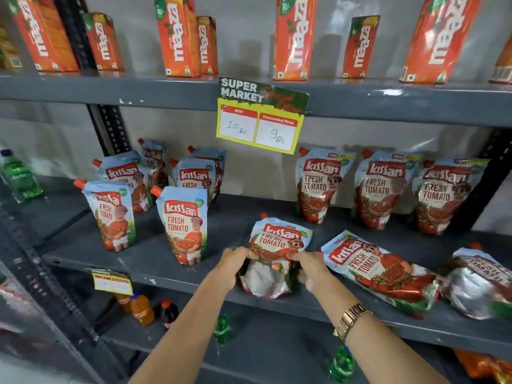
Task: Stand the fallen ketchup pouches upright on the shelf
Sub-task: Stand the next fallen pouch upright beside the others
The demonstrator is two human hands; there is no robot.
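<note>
Gripping one ketchup pouch (277,253), left hand (232,266) and right hand (311,268) pinch its sides.

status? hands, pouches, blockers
Left hand and right hand both gripping centre pouch, half raised. Two fallen pouches lie to its right. Nothing blocking.

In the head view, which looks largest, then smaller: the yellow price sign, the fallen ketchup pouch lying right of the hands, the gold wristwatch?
1. Fallen red-and-blue ketchup pouch, though nearness to the camera enlarges it.
2. Yellow paper price sign, only a little smaller.
3. Gold metal wristwatch, clearly smallest.
</note>
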